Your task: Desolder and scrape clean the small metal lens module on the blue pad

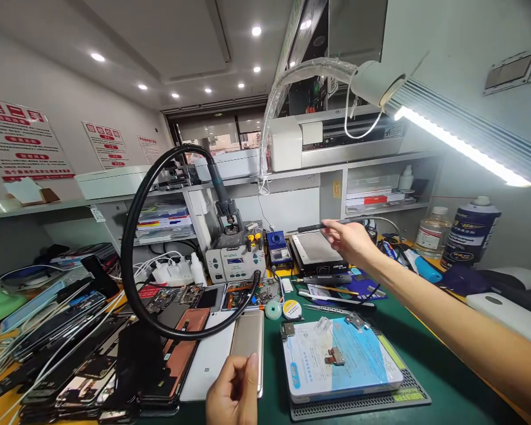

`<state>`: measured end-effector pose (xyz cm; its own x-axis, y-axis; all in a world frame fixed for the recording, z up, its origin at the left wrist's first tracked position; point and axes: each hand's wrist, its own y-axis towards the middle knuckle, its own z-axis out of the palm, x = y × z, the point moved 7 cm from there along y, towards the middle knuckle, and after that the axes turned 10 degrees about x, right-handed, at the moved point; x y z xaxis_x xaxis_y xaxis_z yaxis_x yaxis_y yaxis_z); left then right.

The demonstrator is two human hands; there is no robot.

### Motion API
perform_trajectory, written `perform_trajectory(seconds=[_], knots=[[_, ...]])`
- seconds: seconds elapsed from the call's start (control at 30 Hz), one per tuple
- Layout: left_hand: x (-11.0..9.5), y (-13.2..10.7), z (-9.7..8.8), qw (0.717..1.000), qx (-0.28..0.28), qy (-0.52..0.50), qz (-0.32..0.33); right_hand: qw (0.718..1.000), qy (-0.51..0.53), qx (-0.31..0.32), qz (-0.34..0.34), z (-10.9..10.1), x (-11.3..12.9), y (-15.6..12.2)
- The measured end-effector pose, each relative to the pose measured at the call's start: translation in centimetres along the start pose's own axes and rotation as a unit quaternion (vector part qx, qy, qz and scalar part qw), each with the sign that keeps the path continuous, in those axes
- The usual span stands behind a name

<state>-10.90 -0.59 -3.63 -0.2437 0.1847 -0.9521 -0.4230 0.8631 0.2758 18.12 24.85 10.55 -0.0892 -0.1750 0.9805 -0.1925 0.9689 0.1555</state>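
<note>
Currently: slim black tool [312, 228] — pinched in the right hand [349, 241], arm reaching over a flat grey plate [316, 248]. Left hand [232, 392] — fingers curled, grip unclear, just beside a gold phone [248, 339].

From my remote seat, a blue-and-white printed booklet [336, 360] sits on a dark grey perforated mat [358, 404], with dark green bench matting [451, 378] around it. Left of the booklet lie a copper-coloured phone back [186, 348], a white phone [207, 366] and a champagne-gold phone [248, 348]. Beyond it, I see a black-and-silver pen-shaped tool [314, 227]. Right of it stands a dark blue can [469, 233] with gold markings.
</note>
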Motion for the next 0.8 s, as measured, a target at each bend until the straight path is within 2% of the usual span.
perform_trajectory(seconds=[0.1, 0.27, 0.63, 0.8], knots=[[-0.1, 0.0, -0.1, 1.000, 0.004, 0.008, 0.002, 0.996, 0.082, 0.012, 0.031, -2.4, -1.8, -2.2], [-0.6, -0.1, -0.4, 0.999, 0.008, 0.032, 0.006, 0.980, 0.172, 0.049, 0.086, -3.9, -4.3, -4.9], [-2.9, -0.7, -0.6, 0.996, -0.004, 0.087, -0.005, 0.946, 0.243, 0.109, 0.184, -3.7, -7.6, -9.3], [-3.4, -0.9, -0.1, 0.994, 0.012, 0.107, -0.003, 0.927, 0.252, 0.152, 0.233, -2.9, -9.1, -11.8]])
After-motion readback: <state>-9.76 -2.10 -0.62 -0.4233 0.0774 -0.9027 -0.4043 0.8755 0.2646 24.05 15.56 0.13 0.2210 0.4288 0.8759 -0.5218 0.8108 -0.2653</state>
